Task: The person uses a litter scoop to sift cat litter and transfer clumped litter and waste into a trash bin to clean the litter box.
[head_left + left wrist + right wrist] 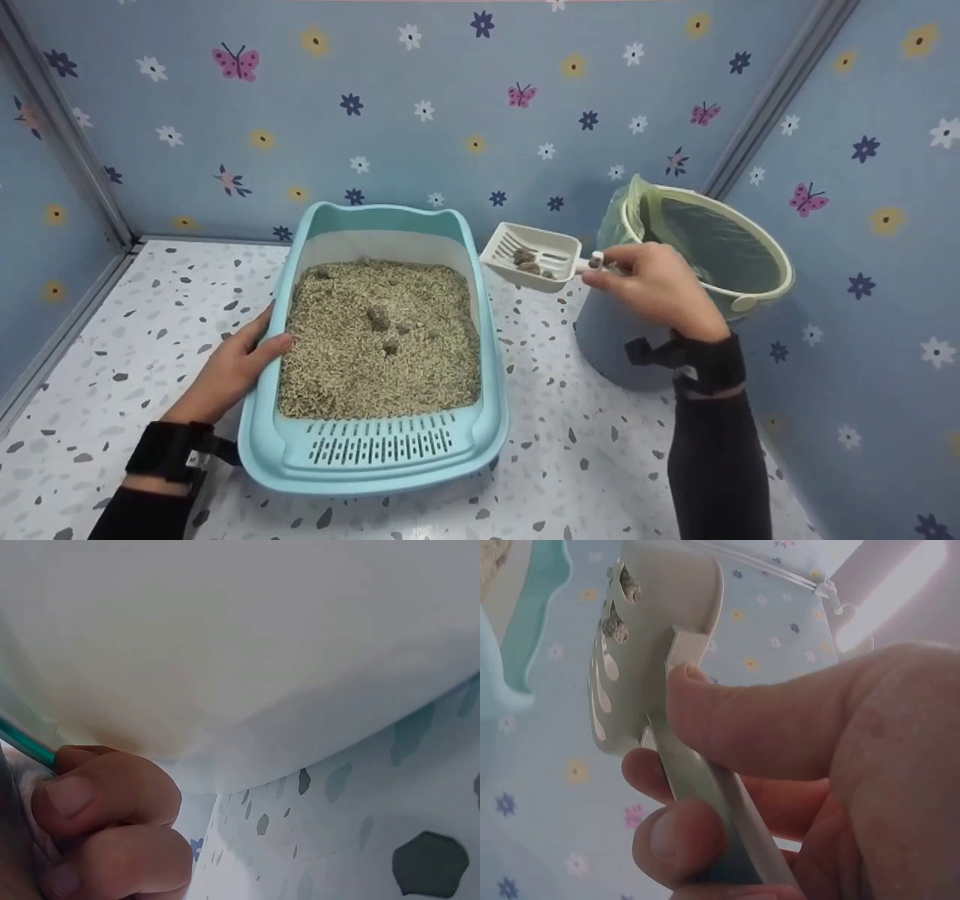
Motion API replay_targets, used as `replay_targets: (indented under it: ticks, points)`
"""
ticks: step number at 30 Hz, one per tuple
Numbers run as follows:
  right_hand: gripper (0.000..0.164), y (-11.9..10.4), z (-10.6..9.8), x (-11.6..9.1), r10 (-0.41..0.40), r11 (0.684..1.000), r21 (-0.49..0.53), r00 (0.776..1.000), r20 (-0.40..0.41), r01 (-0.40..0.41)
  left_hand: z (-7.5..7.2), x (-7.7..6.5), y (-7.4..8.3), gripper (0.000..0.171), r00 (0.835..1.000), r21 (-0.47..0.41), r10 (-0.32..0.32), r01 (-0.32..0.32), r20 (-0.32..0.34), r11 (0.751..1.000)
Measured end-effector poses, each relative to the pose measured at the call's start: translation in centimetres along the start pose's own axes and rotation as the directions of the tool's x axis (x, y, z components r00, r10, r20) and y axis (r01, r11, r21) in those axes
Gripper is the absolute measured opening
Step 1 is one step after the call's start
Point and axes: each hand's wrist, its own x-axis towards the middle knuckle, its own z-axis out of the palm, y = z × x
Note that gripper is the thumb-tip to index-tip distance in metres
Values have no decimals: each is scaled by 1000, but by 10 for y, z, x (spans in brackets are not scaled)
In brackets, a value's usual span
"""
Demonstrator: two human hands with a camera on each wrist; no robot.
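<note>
A blue litter box (495,420) filled with pellet litter (352,375) stands on the floor, and a few dark clumps (377,318) lie on the litter. My left hand (238,367) grips the box's left rim, thumb on top. In the left wrist view, its curled fingers (124,791) show under the rim beside the pale wall of the box. With my right hand (656,289) I hold a white slotted litter scoop (564,247) by its handle, in the air right of the box. Brown clumps (527,264) rest in the scoop. In the right wrist view, thumb and fingers wrap the handle (697,787).
A blue-grey bin (607,345) lined with a greenish bag (637,202) stands right of the box, behind my right hand. Flower-patterned panels (420,157) enclose the back and sides. The floor (555,480) is white with grey speckles.
</note>
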Motion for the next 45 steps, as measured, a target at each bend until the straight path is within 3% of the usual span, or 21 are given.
replay_targets:
  ticks: [7,14,19,33,45]
  points:
    - [40,22,-47,1,146,989,-18,988,-42,-147,0,-3,0,74,1000,31,-24,24,5,999]
    - [48,44,-87,-2,274,959,-38,955,-118,-280,0,0,1,72,1000,-1,11,-11,13,1000]
    - [53,58,-104,-5,349,929,-74,926,-141,-362,0,1,1,72,1000,16,0,0,1,1000]
    - [54,83,-118,-13,459,852,-219,880,-124,-475,0,-1,-1,74,1000,17,-15,15,-3,1000]
    - [38,79,-107,-5,436,831,-319,889,-138,-456,-1,1,0,74,1000,13,-8,7,8,1000]
